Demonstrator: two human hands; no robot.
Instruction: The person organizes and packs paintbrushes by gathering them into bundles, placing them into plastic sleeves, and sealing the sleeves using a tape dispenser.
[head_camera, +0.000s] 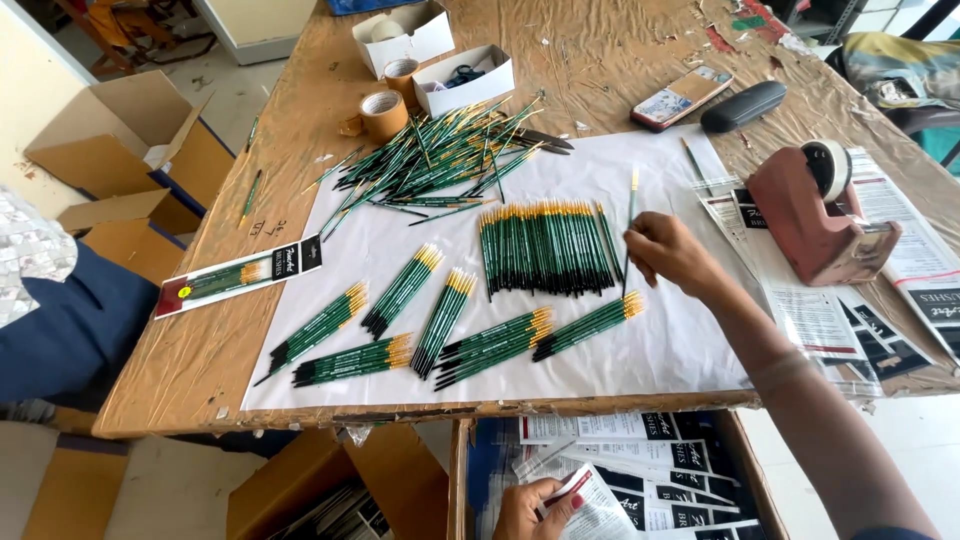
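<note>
At a worktable, our right hand (668, 252) pinches one slim green-handled paintbrush with a yellow ferrule (630, 232), lifted upright just beside the neat row of matching green brushes (548, 250) on the white paper sheet (660, 350). We judge the brush light and stiff, its smooth lacquered handle a little slippery and its bristle tip the delicate end, so the mid-handle, where our fingertips close now, seems the sound place to hold it. The fingers are drawn nearly together around the shaft, nothing else in them. Lower down, our left hand (540, 508) is curled around a folded printed card packet (590, 500) over the open cardboard box of such packets (740, 460). Small bundles of brushes (440, 320) fan across the paper; a loose heap (440, 160) lies farther back, and a red tape dispenser (815, 215) stands to the right.
</note>
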